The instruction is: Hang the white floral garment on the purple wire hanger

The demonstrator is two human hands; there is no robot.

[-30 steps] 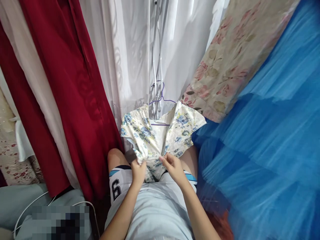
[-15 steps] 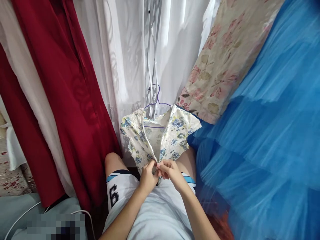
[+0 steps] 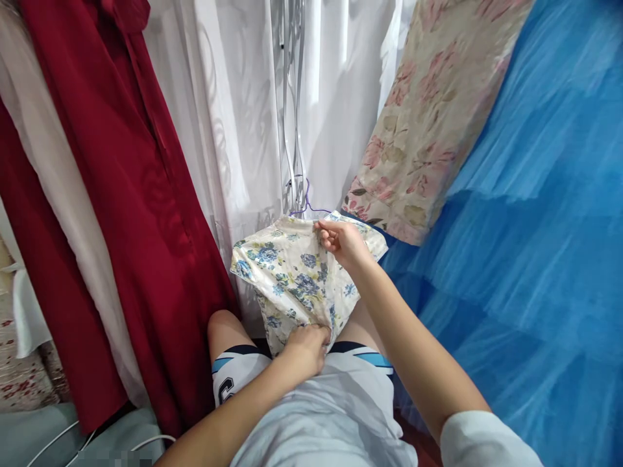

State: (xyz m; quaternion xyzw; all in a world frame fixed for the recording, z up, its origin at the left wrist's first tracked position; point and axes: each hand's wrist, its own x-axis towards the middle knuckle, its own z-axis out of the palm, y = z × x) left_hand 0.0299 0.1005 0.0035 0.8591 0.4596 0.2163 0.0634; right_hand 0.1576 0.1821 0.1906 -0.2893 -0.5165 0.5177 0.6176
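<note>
A white short-sleeved floral dress [image 3: 292, 272] with blue flowers hangs from a purple hanger [image 3: 311, 207] in front of my knees. My right hand [image 3: 343, 241] is pinched at its neckline, right of the middle; a zipper pull, if one is in the fingers, is too small to make out. Below that, the two edges of the opening lie together. My left hand [image 3: 309, 345] is closed on the lower fabric near my lap, holding it down and taut. The dress's lower end is hidden by that hand.
Dark red gowns [image 3: 141, 194] hang on the left. White curtain-like fabric [image 3: 243, 117] and metal rods [image 3: 292, 117] stand behind the hanger. On the right are a pink-flowered cloth [image 3: 413, 143] and a blue layered tulle gown [image 3: 511, 259]. White cables [image 3: 150, 441] lie at lower left.
My right hand has moved up from the bottom of the open V to the neckline, and the opening has closed. My left hand stays low, gripping the fabric.
</note>
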